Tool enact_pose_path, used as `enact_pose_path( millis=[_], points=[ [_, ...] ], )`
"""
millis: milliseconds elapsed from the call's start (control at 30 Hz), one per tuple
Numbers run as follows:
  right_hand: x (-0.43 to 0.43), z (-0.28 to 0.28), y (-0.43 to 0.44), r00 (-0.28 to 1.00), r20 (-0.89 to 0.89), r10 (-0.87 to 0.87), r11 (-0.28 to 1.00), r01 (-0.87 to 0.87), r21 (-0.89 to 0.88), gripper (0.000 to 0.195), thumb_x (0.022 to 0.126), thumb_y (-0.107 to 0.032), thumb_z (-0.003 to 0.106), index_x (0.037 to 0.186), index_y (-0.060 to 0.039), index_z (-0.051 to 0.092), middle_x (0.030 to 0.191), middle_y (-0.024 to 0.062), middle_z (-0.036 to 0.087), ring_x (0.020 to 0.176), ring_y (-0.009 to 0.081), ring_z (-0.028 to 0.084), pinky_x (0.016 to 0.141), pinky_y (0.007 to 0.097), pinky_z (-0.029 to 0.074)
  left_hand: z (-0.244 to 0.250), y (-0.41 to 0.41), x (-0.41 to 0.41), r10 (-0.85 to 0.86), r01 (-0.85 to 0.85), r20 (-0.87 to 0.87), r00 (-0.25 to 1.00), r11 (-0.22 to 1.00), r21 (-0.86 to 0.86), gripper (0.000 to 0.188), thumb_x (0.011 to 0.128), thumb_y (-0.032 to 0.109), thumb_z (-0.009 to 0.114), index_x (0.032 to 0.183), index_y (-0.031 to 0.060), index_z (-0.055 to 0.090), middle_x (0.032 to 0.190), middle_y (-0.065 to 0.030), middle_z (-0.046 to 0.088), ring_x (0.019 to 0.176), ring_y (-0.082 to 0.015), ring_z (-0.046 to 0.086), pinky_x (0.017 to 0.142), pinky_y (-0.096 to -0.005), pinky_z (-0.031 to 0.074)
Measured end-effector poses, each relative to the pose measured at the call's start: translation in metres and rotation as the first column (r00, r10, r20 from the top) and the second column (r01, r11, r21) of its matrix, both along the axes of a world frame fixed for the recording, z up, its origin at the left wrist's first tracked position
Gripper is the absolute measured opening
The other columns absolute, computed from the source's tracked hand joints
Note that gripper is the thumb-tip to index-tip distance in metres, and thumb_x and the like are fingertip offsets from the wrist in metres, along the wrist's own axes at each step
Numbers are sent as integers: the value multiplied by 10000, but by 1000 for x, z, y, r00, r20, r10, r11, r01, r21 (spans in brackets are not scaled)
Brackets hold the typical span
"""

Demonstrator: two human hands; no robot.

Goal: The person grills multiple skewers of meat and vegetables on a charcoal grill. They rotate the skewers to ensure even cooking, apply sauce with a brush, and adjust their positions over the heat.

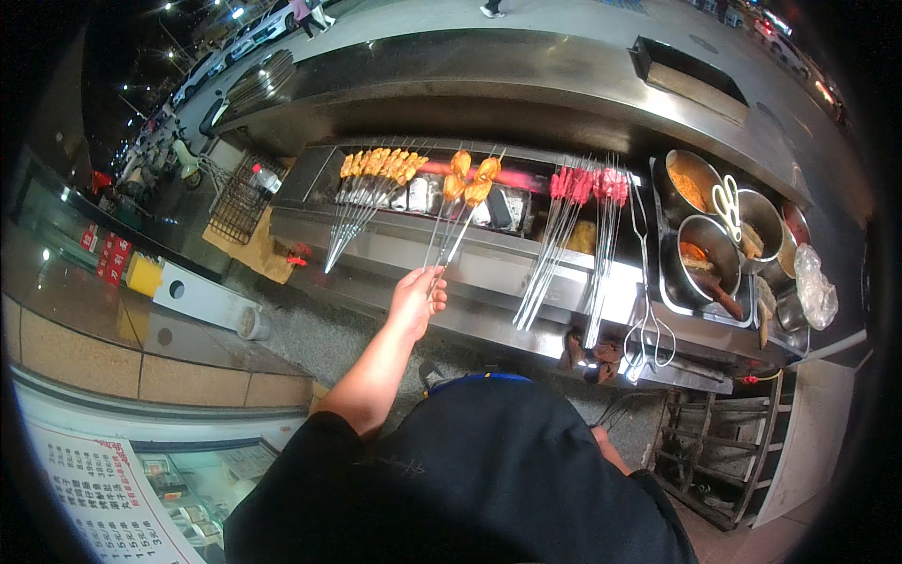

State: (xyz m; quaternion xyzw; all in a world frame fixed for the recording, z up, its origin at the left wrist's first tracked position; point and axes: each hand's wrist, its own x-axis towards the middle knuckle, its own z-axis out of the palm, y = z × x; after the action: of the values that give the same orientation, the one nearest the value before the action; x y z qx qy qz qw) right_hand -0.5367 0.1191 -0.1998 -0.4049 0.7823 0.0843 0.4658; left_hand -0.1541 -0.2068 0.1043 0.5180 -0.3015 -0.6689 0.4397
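Note:
My left hand (421,299) grips the handle ends of several thin metal skewers (440,236). Browned pieces that look like chicken wings (471,180) are threaded on them, over the charcoal grill (416,194). Left of these, a fan of skewered yellow-brown meat (382,165) rests across the grill. Farther right lie two bundles of skewers with red raw-looking meat (572,185), their handles towards me. Only a bit of my right arm (610,449) shows beside my dark shirt; its fingers are hidden. Thin dark wires or skewers (620,411) appear near it, and whether I hold them is unclear.
Metal tongs (643,282) lie right of the skewers, above a brown cloth (595,356). Steel pots with seasonings (707,257) and brushes stand in a tray at right. A wire rack (239,204) is at left. A steel guard (493,67) runs behind the grill.

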Motion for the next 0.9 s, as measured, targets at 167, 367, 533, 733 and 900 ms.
enact_pose_path(
  millis=[167, 367, 533, 733, 900],
  points=[
    [2, 17, -4, 997, 2, 83, 996, -83, -41, 331, 854, -279, 519, 996, -37, 695, 1091, 197, 654, 1063, 365, 603, 887, 411, 491, -2, 1, 1, 65, -64, 64, 996, 998, -18, 176, 938, 233, 597, 1001, 68, 597, 830, 0, 556, 663, -102, 549, 542, -253, 428],
    [-3, 7, 3, 995, -30, 96, 995, -96, 4, 325, 854, -272, 516, 999, -42, 694, 1098, 194, 653, 1043, 373, 606, 884, 410, 490, 1, 1, 2, 67, -66, 36, 997, 998, -16, 132, 929, 197, 603, 958, 70, 579, 783, 9, 541, 663, -108, 549, 539, -250, 413],
    [4, 8, 5, 987, -5, -160, 987, 160, -4, 331, 857, -282, 513, 982, -37, 696, 1099, 194, 654, 1030, 388, 604, 866, 421, 485, -1, -2, 1, 33, -32, 38, 999, 999, -3, 107, 925, 167, 604, 957, 72, 567, 768, 9, 548, 654, -103, 545, 536, -250, 412],
    [2, 13, 3, 996, 6, -90, 996, 90, -1, 321, 855, -290, 524, 971, -46, 696, 1073, 184, 666, 1025, 383, 609, 847, 418, 489, -4, -3, 1, 8, -6, 81, 997, 1000, -19, 93, 910, 142, 622, 956, 85, 564, 741, 19, 547, 644, -94, 536, 536, -249, 409],
    [4, 20, 1, 995, -38, -90, 996, 91, 14, 355, 857, -317, 512, 990, -48, 702, 1058, 178, 673, 1006, 368, 630, 839, 420, 505, -8, -5, 3, -37, 39, 71, 997, 999, -31, 90, 908, 143, 631, 955, 92, 574, 741, 26, 553, 641, -85, 533, 549, -245, 419]
  ],
)
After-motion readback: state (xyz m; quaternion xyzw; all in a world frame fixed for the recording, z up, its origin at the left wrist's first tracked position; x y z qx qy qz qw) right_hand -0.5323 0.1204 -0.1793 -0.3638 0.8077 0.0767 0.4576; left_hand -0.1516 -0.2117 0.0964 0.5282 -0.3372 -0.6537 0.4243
